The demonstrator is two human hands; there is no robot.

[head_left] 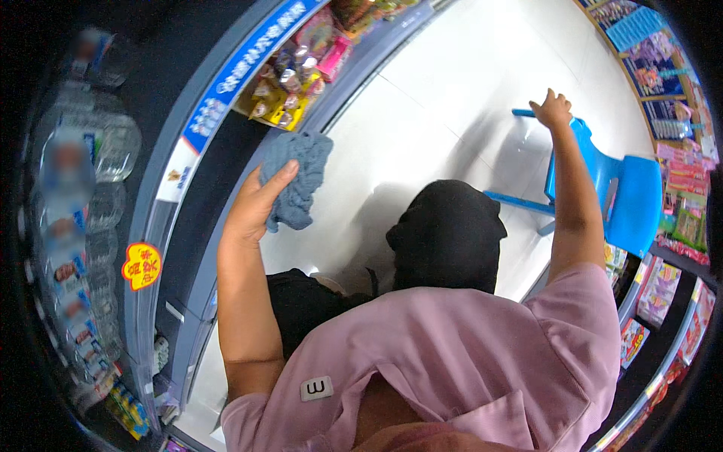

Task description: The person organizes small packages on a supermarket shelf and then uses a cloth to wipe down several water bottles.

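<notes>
In the head view, my left hand (251, 206) is raised beside the shelf unit. It grips a crumpled blue-grey cloth (296, 178) between thumb and fingers, and the cloth hangs just off the shelf's lower edge. On the other side, my right arm reaches out to a blue plastic chair (632, 209). My right hand (552, 107) is over the chair's far front part, fingers spread; whether it touches the chair I cannot tell. My bent knee in black trousers (449, 237) shows between my arms.
A shelf with a blue printed edge strip (248, 73) carries boxed wrapped sweets (285, 101). Large clear plastic bottles (116, 147) line the shelf at far left. Packaged goods (658, 291) fill shelves on the right. White floor tiles (418, 135) lie between the shelves.
</notes>
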